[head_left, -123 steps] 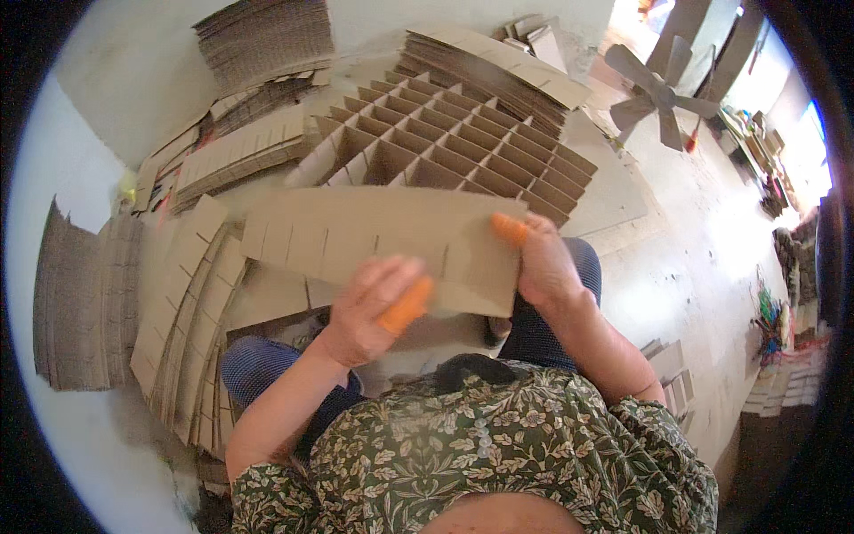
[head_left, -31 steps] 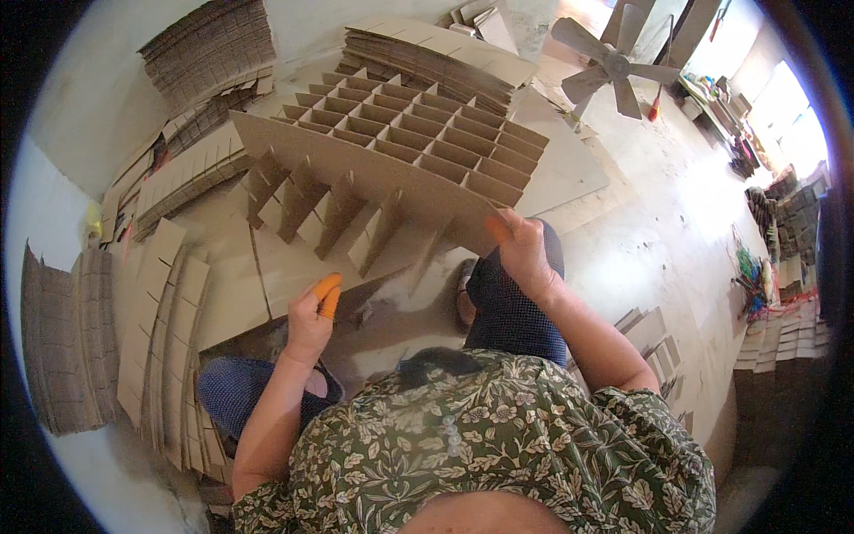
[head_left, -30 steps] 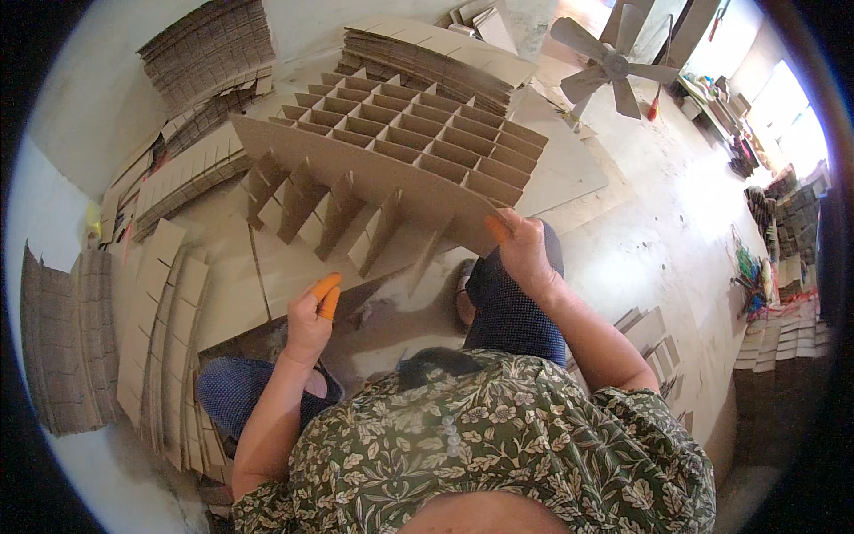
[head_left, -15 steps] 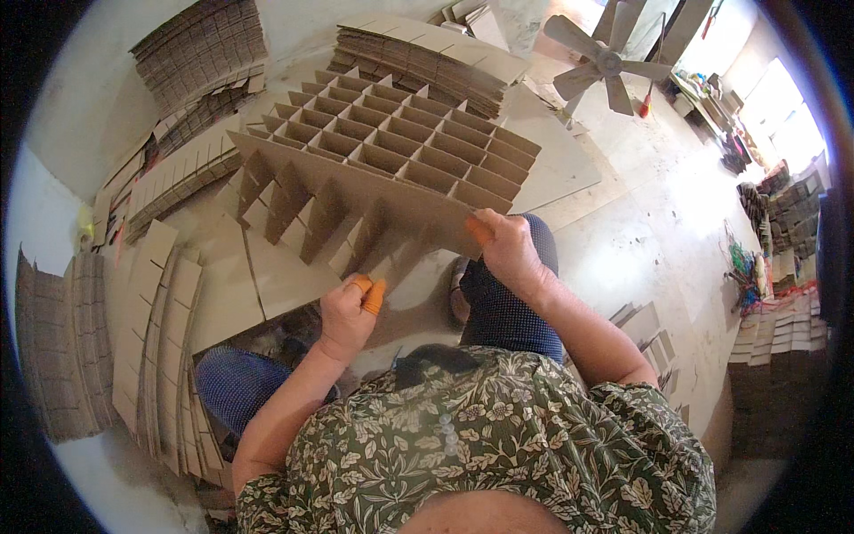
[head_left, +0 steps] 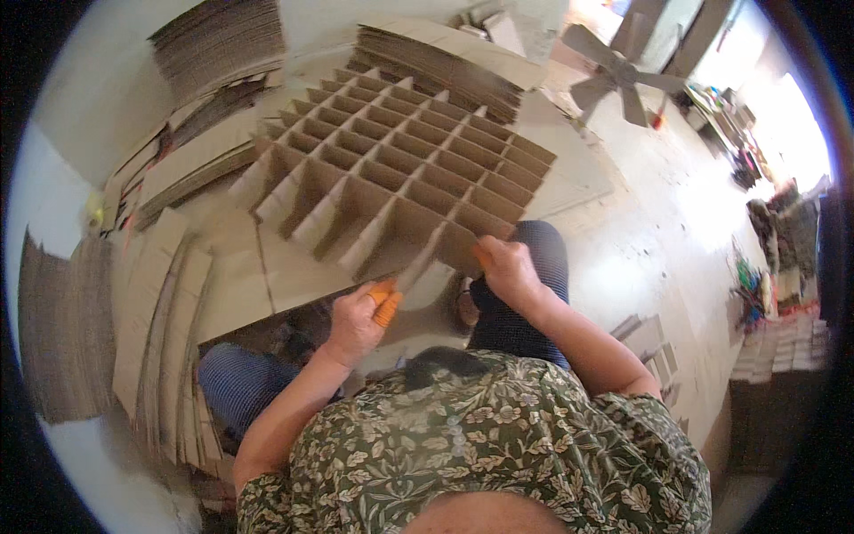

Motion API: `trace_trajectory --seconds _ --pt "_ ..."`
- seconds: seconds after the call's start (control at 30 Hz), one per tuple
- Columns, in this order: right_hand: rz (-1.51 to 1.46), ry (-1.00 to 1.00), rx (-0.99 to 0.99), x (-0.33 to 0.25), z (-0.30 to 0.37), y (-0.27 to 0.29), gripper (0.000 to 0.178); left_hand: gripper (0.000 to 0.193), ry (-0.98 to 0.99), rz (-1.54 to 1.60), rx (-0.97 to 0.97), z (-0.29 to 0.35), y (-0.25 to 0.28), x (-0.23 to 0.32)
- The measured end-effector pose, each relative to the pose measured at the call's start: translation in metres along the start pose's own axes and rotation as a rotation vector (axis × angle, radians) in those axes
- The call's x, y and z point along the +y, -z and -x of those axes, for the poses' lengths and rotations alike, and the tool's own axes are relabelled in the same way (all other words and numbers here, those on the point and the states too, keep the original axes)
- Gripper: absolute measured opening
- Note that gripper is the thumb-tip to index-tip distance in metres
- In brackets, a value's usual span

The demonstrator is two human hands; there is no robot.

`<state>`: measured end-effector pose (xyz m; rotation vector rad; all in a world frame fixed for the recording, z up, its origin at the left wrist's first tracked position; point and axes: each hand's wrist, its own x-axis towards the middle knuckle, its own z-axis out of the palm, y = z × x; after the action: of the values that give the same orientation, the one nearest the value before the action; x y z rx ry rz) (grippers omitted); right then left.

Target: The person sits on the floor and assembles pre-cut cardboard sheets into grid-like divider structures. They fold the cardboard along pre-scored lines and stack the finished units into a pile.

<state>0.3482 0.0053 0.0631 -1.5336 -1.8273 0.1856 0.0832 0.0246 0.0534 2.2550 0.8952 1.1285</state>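
Note:
A brown cardboard divider grid (head_left: 382, 165), made of crossed strips with many square cells, lies tilted in front of me. Several long strip ends stick out from its near left side. My left hand (head_left: 360, 319), with orange finger covers, pinches the end of one such cardboard strip (head_left: 420, 260) at the grid's near corner. My right hand (head_left: 511, 274) is closed on the near right corner of the grid, at a crosswise strip (head_left: 460, 247); an orange cover shows on a finger. Fingertips of both hands are partly hidden behind the cardboard.
Flat cardboard stacks (head_left: 436, 71) stand behind the grid, with slotted strips (head_left: 165, 329) leaning at left and more stacks (head_left: 67, 329) against the wall. A standing fan (head_left: 620, 73) is at far right. Bundled cardboard (head_left: 778, 343) lines the right side. My knees are beneath the hands.
The broad near crosswise strip no longer stands across the grid's front; the strip ends now show there. My left hand has moved slightly right and taken hold of a strip end. The view has shifted slightly.

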Motion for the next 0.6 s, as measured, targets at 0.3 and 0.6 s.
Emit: trace_trajectory --seconds 0.3,0.6 --pt "0.121 -0.067 0.054 0.016 -0.004 0.015 0.009 0.032 0.234 -0.586 0.446 0.002 0.147 -0.081" --pt "0.069 -0.104 0.102 0.007 0.002 0.013 0.03 0.057 0.978 -1.176 0.13 0.01 0.258 -0.182"
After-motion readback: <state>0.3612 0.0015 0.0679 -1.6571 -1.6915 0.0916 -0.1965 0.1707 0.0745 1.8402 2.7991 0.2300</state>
